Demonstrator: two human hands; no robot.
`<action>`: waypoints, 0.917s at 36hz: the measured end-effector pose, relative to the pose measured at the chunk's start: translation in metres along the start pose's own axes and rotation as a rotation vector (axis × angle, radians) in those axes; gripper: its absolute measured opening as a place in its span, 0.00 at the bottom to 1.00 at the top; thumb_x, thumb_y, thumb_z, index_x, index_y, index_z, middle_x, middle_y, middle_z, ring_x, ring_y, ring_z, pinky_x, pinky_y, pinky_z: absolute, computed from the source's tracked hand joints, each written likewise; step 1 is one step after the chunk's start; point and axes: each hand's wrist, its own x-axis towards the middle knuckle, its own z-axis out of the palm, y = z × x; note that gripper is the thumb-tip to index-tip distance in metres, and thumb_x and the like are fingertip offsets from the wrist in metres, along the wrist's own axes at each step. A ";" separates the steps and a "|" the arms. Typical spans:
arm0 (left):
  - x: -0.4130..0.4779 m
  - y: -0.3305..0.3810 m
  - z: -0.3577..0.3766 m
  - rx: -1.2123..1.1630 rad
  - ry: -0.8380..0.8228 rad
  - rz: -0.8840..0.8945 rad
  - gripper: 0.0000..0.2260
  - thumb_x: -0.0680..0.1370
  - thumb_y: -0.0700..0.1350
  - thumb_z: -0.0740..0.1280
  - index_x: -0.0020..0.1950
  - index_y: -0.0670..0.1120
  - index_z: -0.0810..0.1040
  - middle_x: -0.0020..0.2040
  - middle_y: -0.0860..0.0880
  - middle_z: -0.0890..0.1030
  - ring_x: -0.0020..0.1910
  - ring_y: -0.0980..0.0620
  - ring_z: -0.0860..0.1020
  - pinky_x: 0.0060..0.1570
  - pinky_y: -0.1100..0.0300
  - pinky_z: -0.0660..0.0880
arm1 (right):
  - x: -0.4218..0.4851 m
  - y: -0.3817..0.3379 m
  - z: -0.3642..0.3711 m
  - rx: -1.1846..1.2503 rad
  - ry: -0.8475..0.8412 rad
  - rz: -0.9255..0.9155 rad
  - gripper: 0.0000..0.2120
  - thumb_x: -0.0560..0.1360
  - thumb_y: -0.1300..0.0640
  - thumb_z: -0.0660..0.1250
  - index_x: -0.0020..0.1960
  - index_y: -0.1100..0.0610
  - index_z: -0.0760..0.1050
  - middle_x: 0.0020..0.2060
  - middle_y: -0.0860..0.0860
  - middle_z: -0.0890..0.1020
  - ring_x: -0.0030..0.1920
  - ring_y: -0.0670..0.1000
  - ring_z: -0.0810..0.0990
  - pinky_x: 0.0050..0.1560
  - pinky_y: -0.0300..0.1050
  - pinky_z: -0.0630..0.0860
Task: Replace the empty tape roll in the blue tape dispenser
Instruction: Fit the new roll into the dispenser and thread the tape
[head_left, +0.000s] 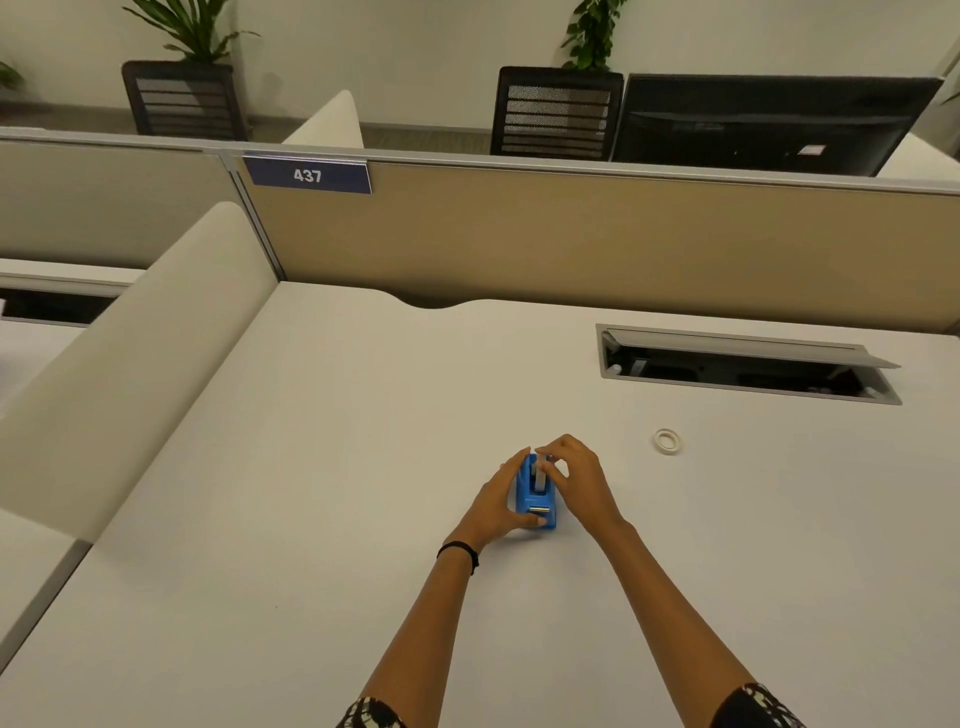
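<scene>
Desk (363, 467): white top, wide bare surface on every side of the hands; the near edge is out of view
Left border: a cream rounded divider (135, 374) runs along the left edge of the desk
Far border: a beige partition wall (571, 244) closes the far edge, with a blue label "437" (307, 175) at its top
Cable hatch (748, 364): a grey framed opening in the desk at the far right, its lid tilted up; inside it is dark, the contents cannot be told
Blue tape dispenser (535, 501): stands on the desk near the centre, between both hands, well away from all edges
Roll in dispenser (543, 475): a pale roll sits in the slot of the dispenser; how much tape is on it cannot be told
Left hand (501, 501): closed around the left side of the dispenser, thumb at its near end, holding it on the desk
Right hand (576, 480): fingertips pinched together on the top of the pale roll
Loose tape roll (667, 441): a small whitish ring lying flat on the desk, to the right of the hands and apart from them, in front of the hatch
Behind the partition: a dark monitor (763, 122), two black chairs and green plants
</scene>
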 end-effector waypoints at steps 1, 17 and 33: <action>0.000 0.000 0.000 0.000 0.000 0.001 0.42 0.69 0.45 0.75 0.74 0.51 0.52 0.75 0.50 0.60 0.72 0.50 0.60 0.63 0.64 0.56 | 0.001 0.000 0.000 0.012 0.001 0.012 0.07 0.75 0.62 0.64 0.48 0.64 0.78 0.47 0.61 0.79 0.48 0.56 0.78 0.49 0.42 0.73; 0.001 -0.002 0.001 0.003 0.007 -0.005 0.42 0.68 0.46 0.75 0.74 0.52 0.52 0.75 0.50 0.59 0.73 0.50 0.60 0.63 0.64 0.56 | 0.018 -0.008 -0.006 -0.047 -0.064 0.095 0.06 0.73 0.63 0.66 0.46 0.66 0.77 0.47 0.63 0.80 0.47 0.60 0.79 0.51 0.48 0.75; 0.002 -0.003 0.001 -0.004 0.007 -0.021 0.43 0.68 0.46 0.75 0.74 0.52 0.52 0.75 0.51 0.60 0.72 0.52 0.60 0.62 0.66 0.56 | 0.010 0.003 0.004 -0.074 -0.215 0.155 0.03 0.78 0.63 0.56 0.49 0.55 0.64 0.48 0.53 0.67 0.42 0.48 0.67 0.45 0.35 0.62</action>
